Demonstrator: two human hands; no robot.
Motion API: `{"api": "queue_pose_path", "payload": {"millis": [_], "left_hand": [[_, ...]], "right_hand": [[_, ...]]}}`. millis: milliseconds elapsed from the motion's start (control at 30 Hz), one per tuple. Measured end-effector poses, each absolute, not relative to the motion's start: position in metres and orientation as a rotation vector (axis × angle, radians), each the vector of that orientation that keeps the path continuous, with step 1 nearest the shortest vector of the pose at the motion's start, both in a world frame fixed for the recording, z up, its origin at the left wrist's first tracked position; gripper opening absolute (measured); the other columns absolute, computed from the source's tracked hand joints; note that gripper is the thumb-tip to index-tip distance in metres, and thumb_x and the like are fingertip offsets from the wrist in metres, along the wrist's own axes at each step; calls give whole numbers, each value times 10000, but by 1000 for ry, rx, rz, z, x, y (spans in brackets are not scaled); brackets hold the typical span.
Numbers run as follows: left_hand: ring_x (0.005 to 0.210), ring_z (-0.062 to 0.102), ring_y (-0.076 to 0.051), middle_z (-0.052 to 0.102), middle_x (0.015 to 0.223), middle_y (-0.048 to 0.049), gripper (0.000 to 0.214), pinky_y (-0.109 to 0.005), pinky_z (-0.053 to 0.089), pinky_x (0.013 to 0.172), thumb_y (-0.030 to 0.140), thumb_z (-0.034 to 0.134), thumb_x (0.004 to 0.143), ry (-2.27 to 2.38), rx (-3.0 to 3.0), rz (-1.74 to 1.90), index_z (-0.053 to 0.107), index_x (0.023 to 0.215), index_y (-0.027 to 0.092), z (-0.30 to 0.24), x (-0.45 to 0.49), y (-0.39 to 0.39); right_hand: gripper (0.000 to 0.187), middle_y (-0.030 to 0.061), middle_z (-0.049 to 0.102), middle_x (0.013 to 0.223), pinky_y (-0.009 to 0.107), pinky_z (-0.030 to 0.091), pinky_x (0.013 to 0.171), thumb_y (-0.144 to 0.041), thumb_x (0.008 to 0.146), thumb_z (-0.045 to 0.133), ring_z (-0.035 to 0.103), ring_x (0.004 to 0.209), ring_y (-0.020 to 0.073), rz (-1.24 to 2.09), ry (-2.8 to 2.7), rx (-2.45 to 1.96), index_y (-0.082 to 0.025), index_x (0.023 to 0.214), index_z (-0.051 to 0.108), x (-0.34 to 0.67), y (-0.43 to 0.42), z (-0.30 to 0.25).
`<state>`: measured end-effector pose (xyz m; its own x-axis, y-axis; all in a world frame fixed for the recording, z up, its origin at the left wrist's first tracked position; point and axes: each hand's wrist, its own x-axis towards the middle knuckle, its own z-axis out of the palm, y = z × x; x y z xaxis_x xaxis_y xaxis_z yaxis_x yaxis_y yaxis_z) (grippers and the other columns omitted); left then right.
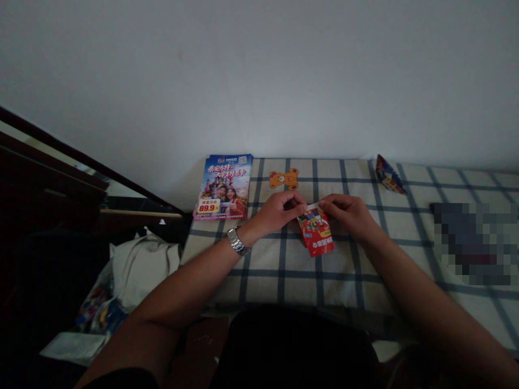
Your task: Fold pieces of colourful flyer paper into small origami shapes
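Observation:
Both my hands pinch the top edge of a small red printed paper piece (320, 237), which looks folded and shows cartoon figures and text upside down. My left hand (284, 208), below a metal wristwatch (237, 241), grips its upper left corner between thumb and fingers. At the upper right corner, my right hand (343, 210) holds the same edge, thumb and fingers closed. A white strip shows along that edge between my fingertips. Just beyond my left hand lies a bear-shaped cutout (284, 179) on the checked cloth (263, 281).
A stack of printed flyers (224, 189) lies at the left, near the wall (259, 75). A folded blue and red paper piece (389, 175) stands at the back right. A blurred dark object (474, 243) is at the right. White bags (141, 265) sit below the left edge.

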<state>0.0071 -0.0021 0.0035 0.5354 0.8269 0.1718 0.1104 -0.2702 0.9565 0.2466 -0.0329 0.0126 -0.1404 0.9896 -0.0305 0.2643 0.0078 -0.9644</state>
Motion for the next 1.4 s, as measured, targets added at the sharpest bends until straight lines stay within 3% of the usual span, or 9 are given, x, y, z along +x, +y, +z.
{"api": "queue_pose_path", "payload": {"millis": [300,833,1233,1400], "left_hand": [[784,630,-146,718,897,-38,360,-264,483,717,529,709,991,822,1710,915,701,937,173,1,7,-1],[757,618,-146,718,875,-33,375,-265,469,682,549,684,999,840,1775,896,709,925,183,-2,6,3],[750,704,-149,724,877,-38,452,-280,592,701,617,748,944,765,1506,857,666,975,174,-15,8,4],[770,664,-146,716,881,-37,416,-259,535,685,589,725,969,813,1672,885,695,954,174,-9,6,4]], "right_hand": [[421,42,812,854,311,544,673,-634,883,790,699,745,203,1278,-1485,-1368,-223,953,847,251,-31,11],[414,49,816,827,312,538,638,-618,899,771,702,721,210,1151,-1586,-1379,-212,916,850,249,-33,14],[441,54,810,812,337,579,645,-662,858,783,717,719,230,1041,-1430,-1415,-226,885,841,248,-29,16],[445,60,815,815,337,576,651,-661,866,775,725,736,237,1044,-1502,-1414,-222,890,848,249,-30,17]]}}
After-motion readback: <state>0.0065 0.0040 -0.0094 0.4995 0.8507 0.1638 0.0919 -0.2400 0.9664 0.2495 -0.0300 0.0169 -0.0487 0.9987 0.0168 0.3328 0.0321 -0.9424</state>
